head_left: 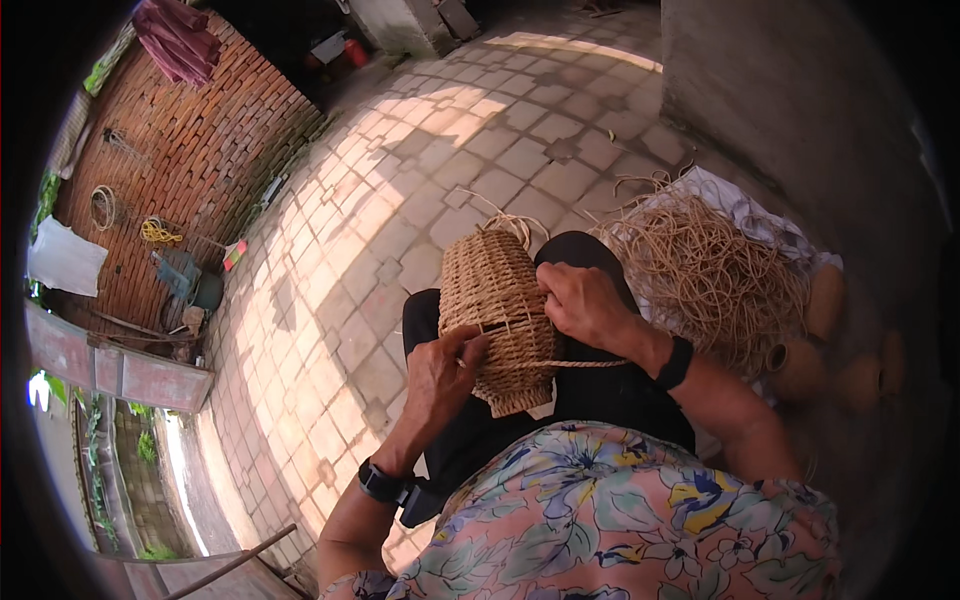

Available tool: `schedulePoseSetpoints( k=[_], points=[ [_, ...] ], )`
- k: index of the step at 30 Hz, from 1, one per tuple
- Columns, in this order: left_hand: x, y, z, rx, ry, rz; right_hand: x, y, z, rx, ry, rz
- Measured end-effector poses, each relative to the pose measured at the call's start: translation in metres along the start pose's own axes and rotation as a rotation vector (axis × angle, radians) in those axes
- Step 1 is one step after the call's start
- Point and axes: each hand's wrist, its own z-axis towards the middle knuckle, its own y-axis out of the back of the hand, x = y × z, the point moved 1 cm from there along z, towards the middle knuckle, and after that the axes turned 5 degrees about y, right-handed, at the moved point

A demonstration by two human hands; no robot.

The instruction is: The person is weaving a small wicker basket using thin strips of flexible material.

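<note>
Left hand pinches a fibre strand against the woven basket on the lap; right hand grips its right side, near the loose fibre pile.

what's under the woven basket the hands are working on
The woven basket rests on the person's lap, on black trousers that show around it. The left hand and right hand grip its sides. The lap directly beneath, and the basket's underside, are covered.

Both forearms came up from the lower edge, bent inward. The left hand curled its fingers in a pinch; the right hand lay palm-down, fingers closed.
</note>
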Motion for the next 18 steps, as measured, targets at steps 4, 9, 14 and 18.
schedulePoseSetpoints(
  k=[4,9,14,18],
  points=[
    [0.021,-0.004,0.008,0.131,0.079,-0.121,0.008,0.000,0.005,0.032,0.036,0.020],
    [0.037,-0.012,0.012,0.199,0.258,-0.583,-0.018,0.000,0.022,0.088,-0.159,0.314],
    [0.063,-0.015,0.008,0.256,0.330,-0.916,-0.021,0.027,0.052,0.291,-0.050,0.213],
    [0.072,-0.011,0.004,0.278,0.268,-0.964,-0.053,0.045,0.061,0.140,0.033,-0.325]
  ],
)
